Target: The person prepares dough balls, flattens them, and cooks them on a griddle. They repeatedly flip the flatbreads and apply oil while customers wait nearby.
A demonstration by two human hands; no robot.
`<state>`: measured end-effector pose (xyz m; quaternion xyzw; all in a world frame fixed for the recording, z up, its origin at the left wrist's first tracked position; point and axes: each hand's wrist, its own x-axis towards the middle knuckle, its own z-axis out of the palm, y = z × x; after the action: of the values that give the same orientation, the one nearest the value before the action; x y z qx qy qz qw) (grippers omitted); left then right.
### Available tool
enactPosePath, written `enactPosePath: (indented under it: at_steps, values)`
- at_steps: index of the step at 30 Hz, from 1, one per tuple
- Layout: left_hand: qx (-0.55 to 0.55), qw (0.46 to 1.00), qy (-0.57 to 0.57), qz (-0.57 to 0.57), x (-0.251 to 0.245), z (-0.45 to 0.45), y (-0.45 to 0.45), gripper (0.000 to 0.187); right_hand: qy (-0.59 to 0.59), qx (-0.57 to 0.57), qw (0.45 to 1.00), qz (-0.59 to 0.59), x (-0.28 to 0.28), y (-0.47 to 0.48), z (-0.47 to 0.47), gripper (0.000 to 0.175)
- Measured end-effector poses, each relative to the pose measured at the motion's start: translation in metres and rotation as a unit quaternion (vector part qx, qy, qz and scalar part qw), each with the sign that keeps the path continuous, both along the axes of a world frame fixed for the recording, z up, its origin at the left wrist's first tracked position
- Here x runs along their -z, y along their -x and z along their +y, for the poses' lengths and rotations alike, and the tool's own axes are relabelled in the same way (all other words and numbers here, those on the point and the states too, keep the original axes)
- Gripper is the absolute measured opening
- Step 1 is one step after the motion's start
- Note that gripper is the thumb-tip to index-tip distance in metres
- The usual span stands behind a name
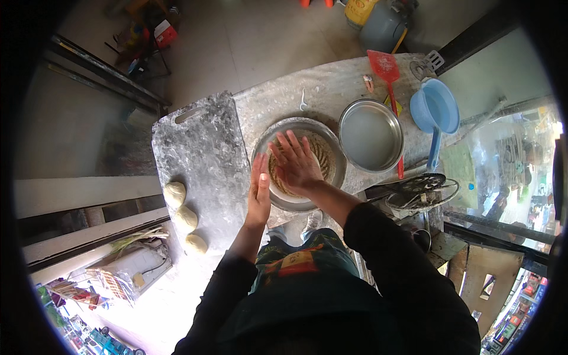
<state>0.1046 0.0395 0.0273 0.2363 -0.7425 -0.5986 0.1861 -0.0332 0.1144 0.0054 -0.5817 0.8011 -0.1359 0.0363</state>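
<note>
A round metal basin (335,177) stands on the table before me. It holds a round mass of brown, grainy material (326,155), marked with curved ridges and pale along its lower edge; whether this is coated dough I cannot tell. My right hand (295,166) is over the basin, palm flat and fingers spread, hiding part of the contents. At the basin's left rim is my left hand (258,188), turned on edge with its thumb apart. Neither hand grips anything. On the floured board (208,164) to the left, three dough balls (185,219) form a row.
Right of the basin stands a steel pan (371,135) of cloudy liquid. Beyond it lie a red spatula (385,69) and a blue plastic dipper (435,106). A small white hook-shaped piece (303,100) lies behind the basin. Glass panels (510,173) flank the table's right side.
</note>
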Motion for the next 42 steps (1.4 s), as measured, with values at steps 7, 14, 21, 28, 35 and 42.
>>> enactPosePath:
  at_steps: [7,14,21,28,35,42]
  values:
    - [-0.051,0.962,0.204,-0.177,0.011,0.007,0.027,0.065,0.026,0.043,0.999,0.002,-0.001,0.000,-0.029,0.065]
    - [0.171,0.899,0.359,-0.185,0.026,0.022,0.047,0.083,-0.062,0.107,0.992,-0.021,0.004,-0.009,0.034,0.079]
    - [0.227,0.883,0.374,-0.173,0.020,-0.015,0.059,0.070,0.012,0.081,0.997,-0.015,0.015,-0.005,0.043,0.073]
    - [0.272,0.877,0.362,-0.162,0.001,-0.002,-0.013,0.057,-0.033,0.068,0.996,0.051,-0.009,0.022,0.018,0.065]
    - [0.075,0.970,0.232,-0.011,0.002,-0.025,0.016,0.017,-0.015,0.030,0.999,-0.020,0.020,-0.018,0.009,0.057]
    - [0.250,0.894,0.367,-0.062,0.020,-0.047,0.105,0.054,-0.140,0.233,0.962,-0.021,-0.012,-0.046,0.100,0.057]
